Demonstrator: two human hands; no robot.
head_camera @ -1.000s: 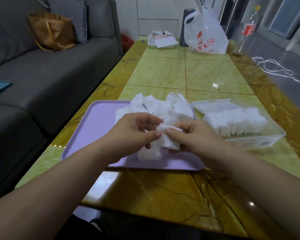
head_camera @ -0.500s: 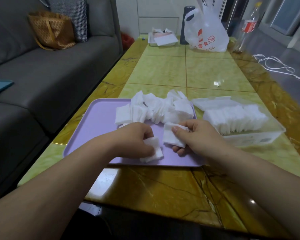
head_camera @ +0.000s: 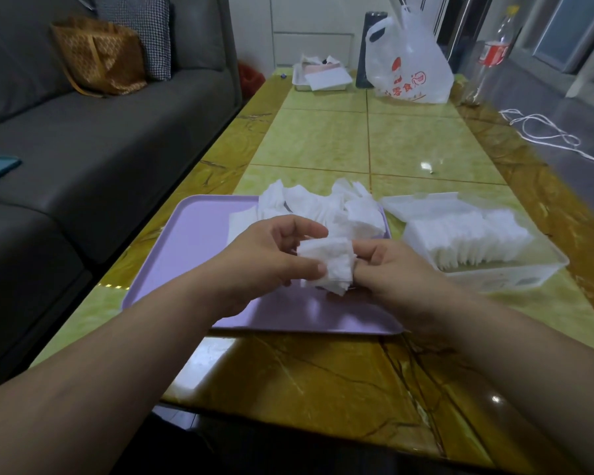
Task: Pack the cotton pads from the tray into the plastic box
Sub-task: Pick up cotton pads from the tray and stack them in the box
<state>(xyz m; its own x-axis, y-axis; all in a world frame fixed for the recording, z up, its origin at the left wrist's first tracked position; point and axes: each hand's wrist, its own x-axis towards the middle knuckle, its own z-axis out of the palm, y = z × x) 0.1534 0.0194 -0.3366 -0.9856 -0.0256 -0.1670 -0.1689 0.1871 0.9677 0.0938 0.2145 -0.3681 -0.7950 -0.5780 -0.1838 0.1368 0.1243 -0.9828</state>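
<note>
A small stack of white cotton pads (head_camera: 328,265) is pinched between my left hand (head_camera: 271,258) and my right hand (head_camera: 395,272), held just above the lilac tray (head_camera: 192,255). A loose heap of cotton pads (head_camera: 323,207) lies at the tray's far right corner. To the right of the tray stands the clear plastic box (head_camera: 508,279), open, with a row of pads (head_camera: 467,236) standing on edge inside. Its lid (head_camera: 422,204) lies flipped back at the far side.
A grey sofa (head_camera: 100,138) runs along the table's left edge, with a brown bag (head_camera: 100,56) on it. At the table's far end sit a white plastic bag (head_camera: 408,63), a small white tray (head_camera: 323,77) and a bottle (head_camera: 487,60). White cable (head_camera: 542,132) lies on the floor at the right.
My left hand lifted the pads it had picked off the tray and brought them against those in my right hand, forming one stack held by both hands.
</note>
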